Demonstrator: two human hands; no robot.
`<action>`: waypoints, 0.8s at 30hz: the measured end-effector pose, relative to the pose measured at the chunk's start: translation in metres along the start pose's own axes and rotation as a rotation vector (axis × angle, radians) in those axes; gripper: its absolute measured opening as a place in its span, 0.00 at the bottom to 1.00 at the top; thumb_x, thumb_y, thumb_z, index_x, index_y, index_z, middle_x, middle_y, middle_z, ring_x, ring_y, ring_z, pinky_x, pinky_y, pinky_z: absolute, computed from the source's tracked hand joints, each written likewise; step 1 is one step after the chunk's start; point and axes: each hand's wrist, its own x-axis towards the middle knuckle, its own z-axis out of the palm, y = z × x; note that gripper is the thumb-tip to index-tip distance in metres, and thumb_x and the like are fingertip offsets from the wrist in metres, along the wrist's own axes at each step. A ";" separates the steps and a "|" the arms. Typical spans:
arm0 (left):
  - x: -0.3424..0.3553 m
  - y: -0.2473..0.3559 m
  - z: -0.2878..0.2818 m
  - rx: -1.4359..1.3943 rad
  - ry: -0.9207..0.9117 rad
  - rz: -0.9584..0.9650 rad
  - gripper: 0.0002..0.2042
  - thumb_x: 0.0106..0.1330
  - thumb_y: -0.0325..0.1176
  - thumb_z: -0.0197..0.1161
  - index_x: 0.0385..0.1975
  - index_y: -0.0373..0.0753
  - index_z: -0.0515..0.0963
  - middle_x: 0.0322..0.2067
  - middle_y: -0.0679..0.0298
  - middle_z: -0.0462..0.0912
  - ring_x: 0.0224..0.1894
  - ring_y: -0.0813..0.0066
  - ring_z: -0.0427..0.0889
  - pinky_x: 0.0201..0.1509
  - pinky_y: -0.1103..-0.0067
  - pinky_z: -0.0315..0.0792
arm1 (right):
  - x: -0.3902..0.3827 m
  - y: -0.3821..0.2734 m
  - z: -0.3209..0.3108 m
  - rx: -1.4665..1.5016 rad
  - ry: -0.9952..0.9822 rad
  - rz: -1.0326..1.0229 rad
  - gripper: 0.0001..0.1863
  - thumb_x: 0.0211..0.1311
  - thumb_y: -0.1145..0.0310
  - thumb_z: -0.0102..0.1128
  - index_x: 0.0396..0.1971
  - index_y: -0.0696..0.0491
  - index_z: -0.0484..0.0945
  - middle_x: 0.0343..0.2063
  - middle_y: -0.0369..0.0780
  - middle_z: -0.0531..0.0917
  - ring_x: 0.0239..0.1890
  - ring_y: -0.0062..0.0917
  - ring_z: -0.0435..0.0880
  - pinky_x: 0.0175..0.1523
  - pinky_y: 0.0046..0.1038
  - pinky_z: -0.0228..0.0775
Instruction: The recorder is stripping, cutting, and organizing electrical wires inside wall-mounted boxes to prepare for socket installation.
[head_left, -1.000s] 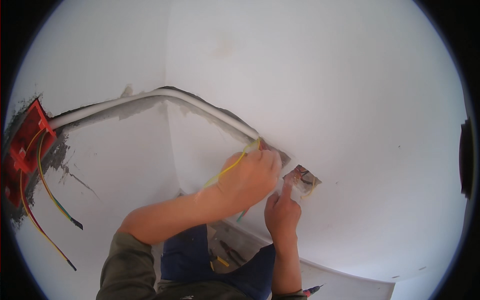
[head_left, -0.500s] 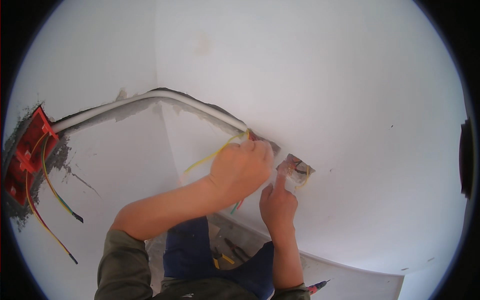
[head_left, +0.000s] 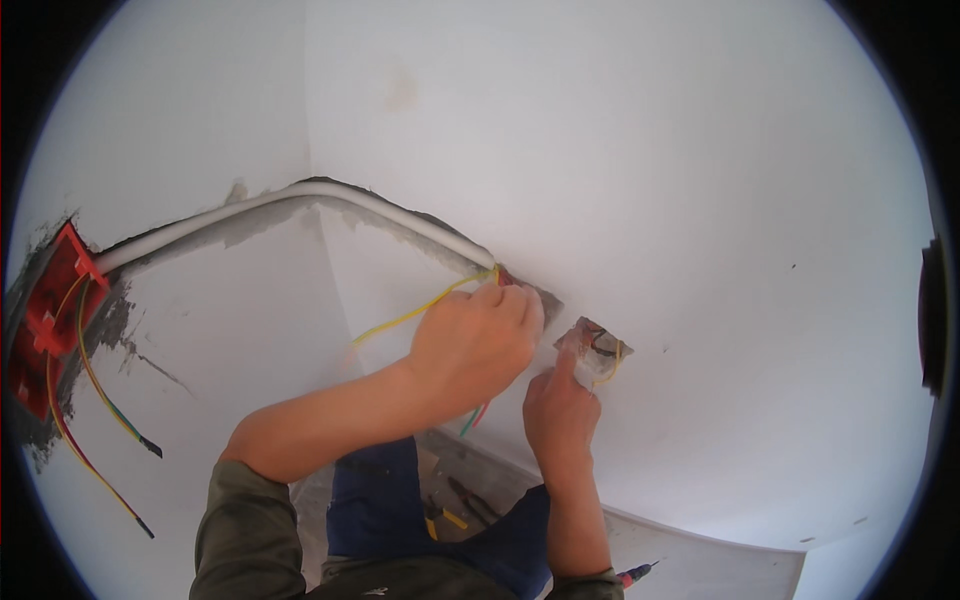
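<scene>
1. Holds the left fingers [head_left: 520, 300] bent in around the red and green wires [head_left: 468, 424], just below the end of the white conduit [head_left: 420, 222], with the tips hidden from view
2. Points the right index finger [head_left: 569, 362] straight up to the left edge of the square wall hole [head_left: 608, 345], with the other fingers curled under and the thumb upright beside; cannot tell of any grip there
3. Shows the back of the left hand [head_left: 475, 338] to the camera, with a wrist in line with the arm
4. Holds the right hand [head_left: 562, 415] lower, to the right of the left one, near but apart
5. Slants the left forearm [head_left: 335, 408] up and rightward from a sharply bent elbow
6. Stands the right forearm [head_left: 578, 510] almost upright from the lower edge
7. Lets the yellow wire [head_left: 400, 320] trail leftward from the conduit end, past the top of the left hand
8. To the far left, beyond the wall corner, red boxes [head_left: 58, 285] with loose wires [head_left: 108, 408] hanging out
</scene>
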 end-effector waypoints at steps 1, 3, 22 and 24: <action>-0.001 0.000 0.001 0.000 0.000 -0.004 0.19 0.52 0.30 0.61 0.45 0.30 0.79 0.26 0.66 0.75 0.28 0.75 0.78 0.25 0.77 0.73 | -0.001 0.002 0.003 0.034 0.016 -0.007 0.35 0.61 0.74 0.52 0.69 0.59 0.57 0.31 0.51 0.86 0.25 0.49 0.83 0.34 0.47 0.75; -0.002 0.000 0.005 -0.002 0.022 -0.002 0.20 0.52 0.30 0.61 0.45 0.30 0.79 0.26 0.66 0.74 0.28 0.74 0.78 0.25 0.76 0.73 | -0.003 0.003 0.005 0.051 0.066 -0.048 0.34 0.61 0.74 0.52 0.69 0.59 0.58 0.29 0.51 0.85 0.25 0.49 0.83 0.33 0.48 0.75; -0.005 0.000 0.012 -0.059 0.023 -0.021 0.22 0.51 0.32 0.61 0.47 0.29 0.78 0.28 0.65 0.75 0.30 0.73 0.78 0.28 0.77 0.74 | 0.000 0.003 0.006 0.071 0.031 -0.016 0.30 0.59 0.76 0.52 0.65 0.60 0.63 0.14 0.50 0.79 0.19 0.50 0.80 0.27 0.47 0.70; -0.003 0.000 0.010 -0.061 0.037 -0.017 0.22 0.51 0.32 0.61 0.47 0.29 0.78 0.28 0.65 0.75 0.30 0.73 0.77 0.28 0.77 0.73 | 0.000 0.004 0.006 0.057 0.069 -0.050 0.31 0.58 0.76 0.53 0.65 0.59 0.64 0.14 0.48 0.78 0.18 0.48 0.80 0.26 0.46 0.71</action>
